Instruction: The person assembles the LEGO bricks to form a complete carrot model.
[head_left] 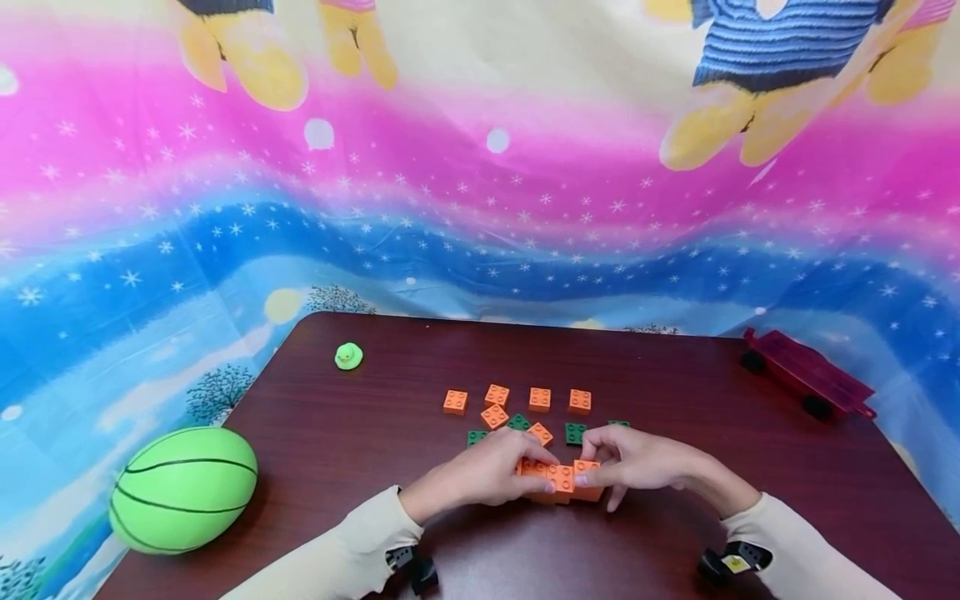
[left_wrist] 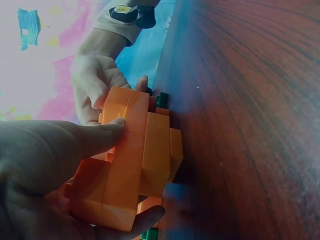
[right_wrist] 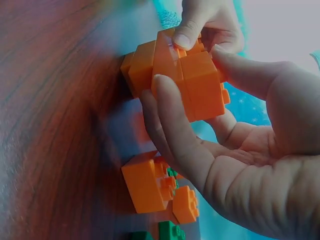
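Observation:
Both hands hold one built block of orange toy bricks (head_left: 559, 477) close over the near middle of the table. My left hand (head_left: 487, 471) grips its left part, the thumb (left_wrist: 102, 137) lying along the near side in the left wrist view. At the right end, my right hand (head_left: 648, 458) pinches a raised orange brick (right_wrist: 204, 82) between thumb and fingers. The block steps narrower toward its underside, as the left wrist view shows. Just beyond the hands lie loose orange bricks (head_left: 540, 400) and green bricks (head_left: 576, 433), some partly hidden by the hands.
A green ball (head_left: 183, 490) sits at the table's left edge. A small green rubber duck (head_left: 348, 356) stands at the back left. Back right, a dark red toy skateboard (head_left: 810, 371) rests near the edge. A printed cloth (head_left: 480, 183) hangs behind the brown table (head_left: 675, 375).

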